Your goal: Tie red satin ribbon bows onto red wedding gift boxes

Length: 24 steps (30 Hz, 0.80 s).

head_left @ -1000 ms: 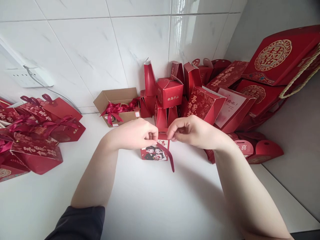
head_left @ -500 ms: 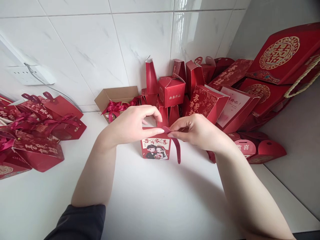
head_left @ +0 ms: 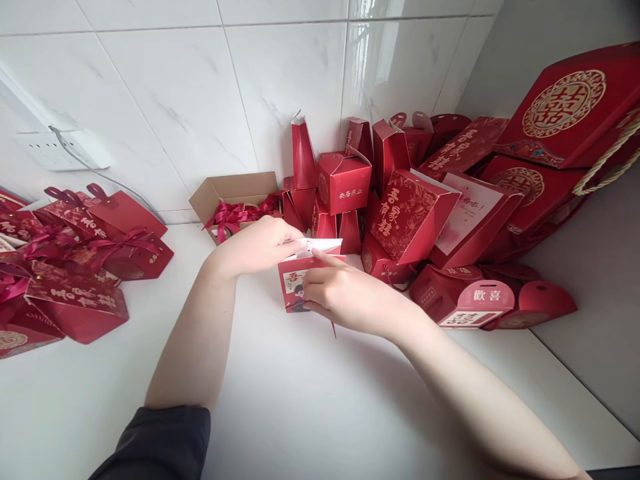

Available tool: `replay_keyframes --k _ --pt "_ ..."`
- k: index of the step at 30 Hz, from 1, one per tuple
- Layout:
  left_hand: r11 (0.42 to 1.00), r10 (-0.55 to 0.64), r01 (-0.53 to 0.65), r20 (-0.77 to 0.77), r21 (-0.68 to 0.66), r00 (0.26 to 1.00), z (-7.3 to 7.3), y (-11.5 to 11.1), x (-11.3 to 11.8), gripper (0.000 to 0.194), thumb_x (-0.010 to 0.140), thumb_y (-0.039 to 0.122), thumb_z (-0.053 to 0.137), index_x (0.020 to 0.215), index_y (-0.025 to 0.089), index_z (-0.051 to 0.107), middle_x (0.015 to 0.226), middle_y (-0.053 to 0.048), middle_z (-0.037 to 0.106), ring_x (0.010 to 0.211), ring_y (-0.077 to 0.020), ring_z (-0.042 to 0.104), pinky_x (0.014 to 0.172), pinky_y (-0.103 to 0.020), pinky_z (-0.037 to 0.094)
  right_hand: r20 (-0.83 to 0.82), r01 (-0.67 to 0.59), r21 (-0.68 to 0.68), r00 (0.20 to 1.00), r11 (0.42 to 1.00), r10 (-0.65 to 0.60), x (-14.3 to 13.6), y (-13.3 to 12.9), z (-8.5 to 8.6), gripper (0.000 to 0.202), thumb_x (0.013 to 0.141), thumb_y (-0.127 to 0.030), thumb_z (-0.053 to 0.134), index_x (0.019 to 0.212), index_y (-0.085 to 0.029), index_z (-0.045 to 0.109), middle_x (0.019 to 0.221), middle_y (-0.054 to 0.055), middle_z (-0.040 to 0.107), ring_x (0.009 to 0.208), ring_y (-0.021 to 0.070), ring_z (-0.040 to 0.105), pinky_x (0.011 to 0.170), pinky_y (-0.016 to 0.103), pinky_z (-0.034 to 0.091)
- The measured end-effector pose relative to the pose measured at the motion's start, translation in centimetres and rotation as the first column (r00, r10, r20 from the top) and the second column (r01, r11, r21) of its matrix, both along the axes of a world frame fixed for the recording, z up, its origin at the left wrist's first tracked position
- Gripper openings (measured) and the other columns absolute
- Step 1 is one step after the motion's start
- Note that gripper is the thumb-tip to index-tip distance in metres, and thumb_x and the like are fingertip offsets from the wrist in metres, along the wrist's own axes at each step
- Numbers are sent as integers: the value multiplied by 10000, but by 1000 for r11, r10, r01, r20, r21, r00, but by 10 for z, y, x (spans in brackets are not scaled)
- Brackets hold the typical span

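Note:
A small red gift box [head_left: 287, 273] with a cartoon couple on its front stands upright on the white table, its white inner top flaps showing. My left hand [head_left: 260, 247] is at the box's upper left, thumb and fingers pinched on the top flap. Across the front and right side lies my right hand [head_left: 333, 287], its index finger at the top edge and the other fingers curled over the printed front, gripping the box. A thin red strip pokes out below my right hand. The right half of the picture on the box is hidden.
An open brown carton [head_left: 205, 193] with dark red ribbons sits behind my left hand. Many red boxes [head_left: 417, 210] are piled behind and to the right. More ribboned red boxes [head_left: 77, 293] stand at the left, under a wall socket [head_left: 60, 150] with a cable.
My right hand has moved down and left from the flap onto the box's front. The top, closed before, now shows white inner flaps. The red strap has swung down.

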<state>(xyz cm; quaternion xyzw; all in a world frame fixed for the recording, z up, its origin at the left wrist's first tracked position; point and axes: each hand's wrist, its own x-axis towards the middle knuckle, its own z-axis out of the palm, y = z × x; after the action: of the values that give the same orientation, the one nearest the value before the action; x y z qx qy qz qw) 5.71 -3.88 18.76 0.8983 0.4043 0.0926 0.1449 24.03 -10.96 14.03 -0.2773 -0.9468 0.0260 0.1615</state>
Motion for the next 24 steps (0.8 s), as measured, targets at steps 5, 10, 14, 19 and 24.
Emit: replay_keyframes --k 5,10,14,19,24 --pt "1000 -15 14 -47 -10 999 3 -5 0 350 868 262 452 529 177 460 533 14 371 478 -102 265 491 -308 147 367 26 -57 930 998 -3 -15 -18 0 249 752 51 547 682 -135 697 703 57 656 680 174 626 1116 462 326" --pt "977 -98 69 -138 -202 986 5 -15 0 284 860 277 474 632 200 627 542 13 396 465 -107 258 460 -303 160 491 74 -288 867 955 81 -24 -35 4 250 665 87 558 659 -137 671 654 31 654 646 131 621 1162 363 258" --pt "975 -95 61 -153 -214 984 4 -18 1 297 871 290 464 646 202 636 556 8 442 465 -111 277 453 -303 171 535 121 -283 843 951 52 -25 -36 5 256 669 97 547 649 -128 667 670 39 665 648 122 621 1168 338 235" --pt "996 -81 85 -125 26 989 3 -15 6 322 905 294 429 671 195 627 595 -2 548 511 -124 420 507 -290 242 426 83 -198 905 977 10 -16 -36 6 241 761 37 554 658 -140 681 665 36 654 609 134 603 1133 382 301" --pt "989 -19 28 -58 144 998 -1 -10 12 278 914 313 432 825 231 682 634 13 590 530 -130 453 529 -291 249 187 131 -92 976 987 -112 2 -39 14 226 835 -51 581 657 -156 675 730 57 667 661 160 606 907 327 467"
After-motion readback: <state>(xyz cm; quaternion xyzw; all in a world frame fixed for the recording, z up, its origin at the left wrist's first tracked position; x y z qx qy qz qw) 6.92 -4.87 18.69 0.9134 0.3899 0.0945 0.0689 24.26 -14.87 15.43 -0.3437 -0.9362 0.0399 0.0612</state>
